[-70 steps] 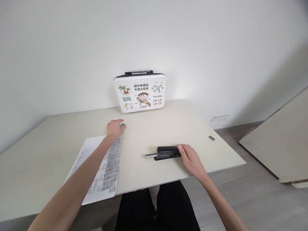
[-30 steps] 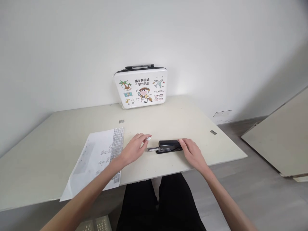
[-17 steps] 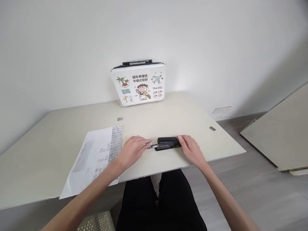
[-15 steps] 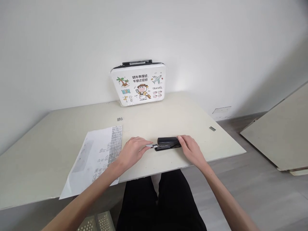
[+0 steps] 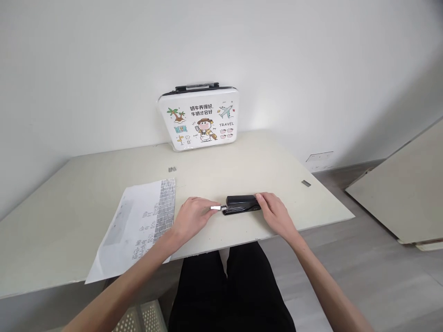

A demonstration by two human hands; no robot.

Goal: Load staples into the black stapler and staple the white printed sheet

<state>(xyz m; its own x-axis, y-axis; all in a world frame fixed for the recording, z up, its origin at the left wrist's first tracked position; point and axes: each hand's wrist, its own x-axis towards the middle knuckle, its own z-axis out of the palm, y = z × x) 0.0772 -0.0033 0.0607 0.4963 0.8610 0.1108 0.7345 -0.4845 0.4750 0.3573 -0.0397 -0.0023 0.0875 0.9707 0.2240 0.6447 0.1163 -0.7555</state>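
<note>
A black stapler (image 5: pixel 240 200) lies on the table near its front edge, its top lifted a little from its base. My right hand (image 5: pixel 275 213) is closed around its rear end. From the left, my left hand (image 5: pixel 194 216) pinches a small shiny strip of staples (image 5: pixel 215 207) between thumb and fingertips. The strip's far end meets the open front of the stapler; how far it reaches inside, I cannot tell.
A printed sheet of paper (image 5: pixel 138 221) lies left, partly under my left forearm. Staple strips (image 5: pixel 172 169) lie behind it, and another staple strip (image 5: pixel 306 183) sits at the right. A white cartoon case (image 5: pixel 204 122) stands against the wall. The table's front edge (image 5: pixel 214 251) is close to me.
The shiny strip in my left hand has tilted and now catches the light. Both hands keep their grip in nearly the same place; the view has shifted slightly.
</note>
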